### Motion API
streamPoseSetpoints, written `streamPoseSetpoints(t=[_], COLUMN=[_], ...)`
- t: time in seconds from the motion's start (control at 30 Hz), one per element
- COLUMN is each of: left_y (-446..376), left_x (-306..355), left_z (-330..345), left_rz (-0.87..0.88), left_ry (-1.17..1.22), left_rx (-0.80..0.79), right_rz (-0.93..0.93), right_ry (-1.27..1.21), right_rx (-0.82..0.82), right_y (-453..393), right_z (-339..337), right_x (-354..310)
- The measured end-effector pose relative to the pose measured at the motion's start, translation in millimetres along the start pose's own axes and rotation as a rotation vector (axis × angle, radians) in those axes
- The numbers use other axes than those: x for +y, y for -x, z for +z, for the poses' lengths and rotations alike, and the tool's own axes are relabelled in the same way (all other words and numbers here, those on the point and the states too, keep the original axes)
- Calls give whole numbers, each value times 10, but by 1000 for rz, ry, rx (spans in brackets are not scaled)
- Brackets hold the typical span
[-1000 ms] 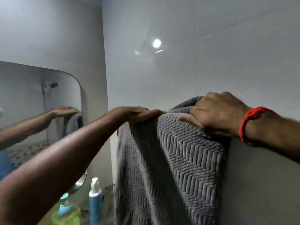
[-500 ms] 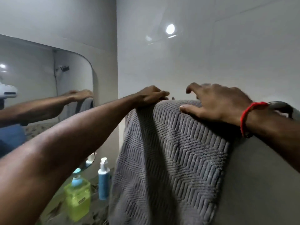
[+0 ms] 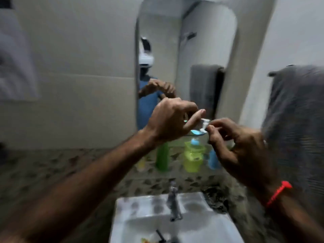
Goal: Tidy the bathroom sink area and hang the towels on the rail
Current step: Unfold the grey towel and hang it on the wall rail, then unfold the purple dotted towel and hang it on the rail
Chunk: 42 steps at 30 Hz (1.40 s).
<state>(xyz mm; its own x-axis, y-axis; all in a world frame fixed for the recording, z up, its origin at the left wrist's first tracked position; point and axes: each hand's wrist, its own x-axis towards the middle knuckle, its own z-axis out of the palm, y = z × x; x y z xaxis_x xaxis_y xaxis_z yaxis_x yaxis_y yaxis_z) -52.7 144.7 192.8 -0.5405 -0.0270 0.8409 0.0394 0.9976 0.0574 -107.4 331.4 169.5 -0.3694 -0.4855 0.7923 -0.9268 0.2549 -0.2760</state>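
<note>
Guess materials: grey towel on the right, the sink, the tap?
Grey towel: looks like woven cotton terry, matte, ribbed texture, draping softly. Sink: probably glazed ceramic, white and glossy; blur leaves it open. Tap: seems chromed metal, grey with a reflective sheen.

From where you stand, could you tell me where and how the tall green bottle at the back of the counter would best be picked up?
Grip the tall green bottle around its straight body, coming from the front over the sink. It stands upright, with the wall behind it and the yellow-green soap dispenser close on its right, so a side approach looks cramped. The blur hides its cap.
</note>
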Motion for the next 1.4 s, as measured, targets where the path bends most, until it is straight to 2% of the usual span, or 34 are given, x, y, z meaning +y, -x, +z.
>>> streamPoseSetpoints(t=[0.13, 0.23, 0.4, 0.47, 0.6, 0.8, 0.93, 1.07, 1.17, 1.27, 1.3, 1.33, 1.4], left_y=[1122, 2058, 3426, 3908, 4830, 5810, 6279, 6698, 6907, 6992, 6986, 6972, 6850], left_x=[-618, -1067, -1659, -1880, -2265, -2693, -2931, -3058, -3156, -3254, -3300, -3258, -3317], left_z=[-448, -898, -1667, -1964, -2252, -1937, -1562, -1128, -781, -598, -580, -617, -633], left_rz=[-220, -471, -938, -1167, -1566, -2103, -2274, -2375, -2323, -2333, -2358, -2309, -2264], left_ry=[-180, -295, -495, -420, -174, 175, 456, 715, 981, 1123, 1138, 1193, 1084], left_rx=[-5, -13, -205, -184, 0, 199, 467, 772, 970, 1109, 1090, 1094, 1227], right_rz=[-135, -236, -368, -379, -341, -168, -31, 92, 116, 103, 109, 115, 141], right_ry=[-190, -326, -451, -437, -492, -547, -630, -681, -678, -636, -630, -633, -642], right_rx=[-198, -296, -506, -581, -794, -1160, -1351, -1354, -1419, -1469, -1474, -1471, -1463], right_y=[50, 87, 157, 242, 534, 1165, 1534, 1887, 2153, 2353, 2401, 2459, 2526], right_z=[977, 1647, 2683, 3101, 3903, 4911, 5470, 5792, 5854, 5855, 5836, 5828, 5803], right_x=[-444, -954, -1753, -1981, -2308, -2512, -2629, -2682, -2641, -2542, -2508, -2480, -2413])
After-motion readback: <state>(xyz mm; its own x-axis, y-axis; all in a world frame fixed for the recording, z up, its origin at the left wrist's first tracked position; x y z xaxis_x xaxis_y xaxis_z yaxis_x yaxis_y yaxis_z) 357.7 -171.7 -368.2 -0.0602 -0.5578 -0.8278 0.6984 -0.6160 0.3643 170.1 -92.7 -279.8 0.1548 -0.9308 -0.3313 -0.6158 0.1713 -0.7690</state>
